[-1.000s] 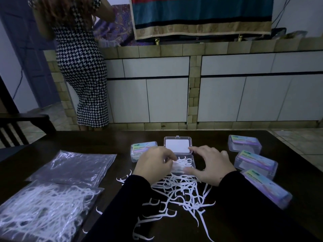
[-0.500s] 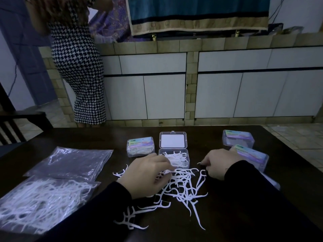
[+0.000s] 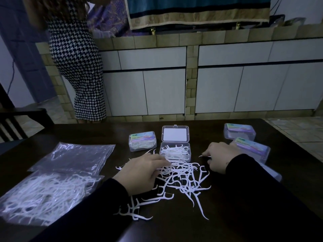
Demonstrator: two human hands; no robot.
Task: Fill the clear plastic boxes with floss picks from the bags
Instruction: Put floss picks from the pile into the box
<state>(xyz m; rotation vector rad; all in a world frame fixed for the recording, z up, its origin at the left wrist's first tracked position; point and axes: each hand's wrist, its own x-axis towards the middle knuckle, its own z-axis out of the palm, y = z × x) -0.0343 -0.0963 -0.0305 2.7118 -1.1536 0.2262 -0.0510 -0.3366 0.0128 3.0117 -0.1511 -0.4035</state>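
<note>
A: What is the biggest thing here?

B: The dark table (image 3: 244,215). Behind it stand white cabinets (image 3: 227,88), and a person in a checked dress (image 3: 76,67) stands at the counter, back turned.

A: And on the table?

B: At the left lie two plastic bags: the near bag (image 3: 40,194) is full of white floss picks, the far bag (image 3: 73,158) looks flat. In the middle is a loose pile of floss picks (image 3: 181,179), just before the open clear box (image 3: 175,151). This box already holds some picks, and its lid is tilted back.

A: Other boxes?

B: A closed box (image 3: 142,140) stands just left of the open one, with picks inside. Two more closed boxes, (image 3: 239,131) and (image 3: 251,149), are at the right.

A: The hands?

B: The left hand (image 3: 139,173) rests on the left edge of the pile, fingers curled onto the picks; if it really pinches some, I cannot tell. The right hand (image 3: 220,156) is beside the pile, fingertips pinching one single pick (image 3: 203,156) against the table.
</note>
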